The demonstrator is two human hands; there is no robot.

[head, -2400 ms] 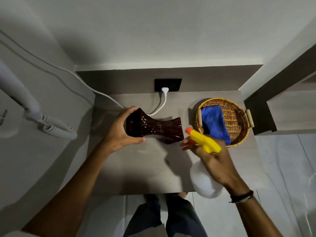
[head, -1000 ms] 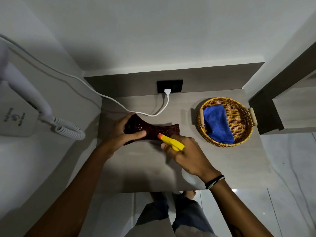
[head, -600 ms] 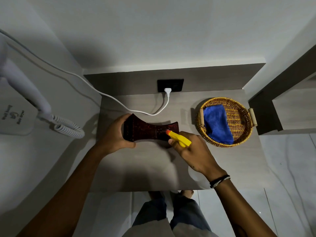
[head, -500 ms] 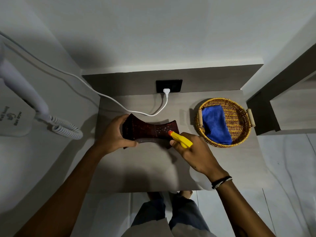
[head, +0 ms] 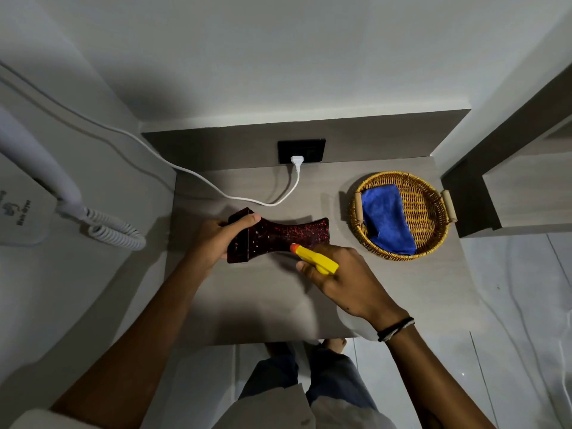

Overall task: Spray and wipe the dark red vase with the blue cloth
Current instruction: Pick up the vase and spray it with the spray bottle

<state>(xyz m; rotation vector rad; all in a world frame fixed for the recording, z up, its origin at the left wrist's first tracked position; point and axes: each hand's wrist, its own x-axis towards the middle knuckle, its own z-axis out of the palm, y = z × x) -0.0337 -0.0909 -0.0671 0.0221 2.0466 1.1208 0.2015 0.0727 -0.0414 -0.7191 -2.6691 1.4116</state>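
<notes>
The right hand [head: 346, 280] is wrapped around the yellow plastic trigger head of a spray bottle [head: 317, 260], fingers curled under it, with the orange nozzle tip touching or just short of the lower edge of the vase; the bottle's pale body shows only as a white curve under the wrist, past the near edge of the tabletop [head: 263, 305]. A dark cord bracelet [head: 396, 329] circles that wrist.

The left hand [head: 216, 239] clasps one flared end of the dark red, speckled, hourglass-shaped vase [head: 288, 235], thumb across the top and fingers hidden beneath. The vase lies on its side, long axis running along the width of the tabletop, near the middle and a little toward the left edge; whether it rests on the surface or is lifted just off it cannot be told.

The folded blue cloth [head: 385, 219] lies in a round woven wicker basket [head: 430, 212] with two pale handles, near the far right corner of the tabletop, well apart from the vase.

A white cable [head: 247, 198] crosses the far edge to a white plug [head: 297, 160] in a black wall socket [head: 301, 150]. A white wall-mounted hair dryer [head: 40, 171] with a coiled cord hangs beyond the left edge.
</notes>
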